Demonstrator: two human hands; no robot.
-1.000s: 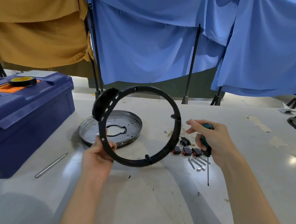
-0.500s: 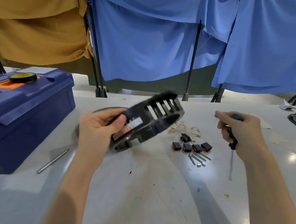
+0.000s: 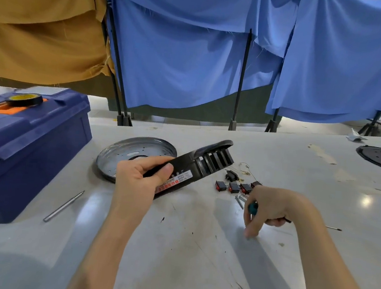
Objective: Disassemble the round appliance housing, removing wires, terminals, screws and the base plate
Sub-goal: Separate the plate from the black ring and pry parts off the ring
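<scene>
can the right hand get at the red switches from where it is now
Probably yes: the right hand hangs right beside the red switches, which lie bare on the table with nothing between. It grips the screwdriver, though, so only its fingertips are free.

1. A grey table (image 3: 172,260) fills the lower view, flecked with dark marks.
2. At nine o'clock on it stands a closed dark-blue toolbox (image 3: 26,150).
3. A black tape roll (image 3: 25,99) with a yellow core lies flat on the toolbox lid.
4. At eight o'clock a thin metal rod (image 3: 64,206) lies near the toolbox.
5. Blue cloths (image 3: 182,56) hang at twelve o'clock on black poles (image 3: 241,79), and a mustard cloth (image 3: 44,30) hangs at ten.
</scene>
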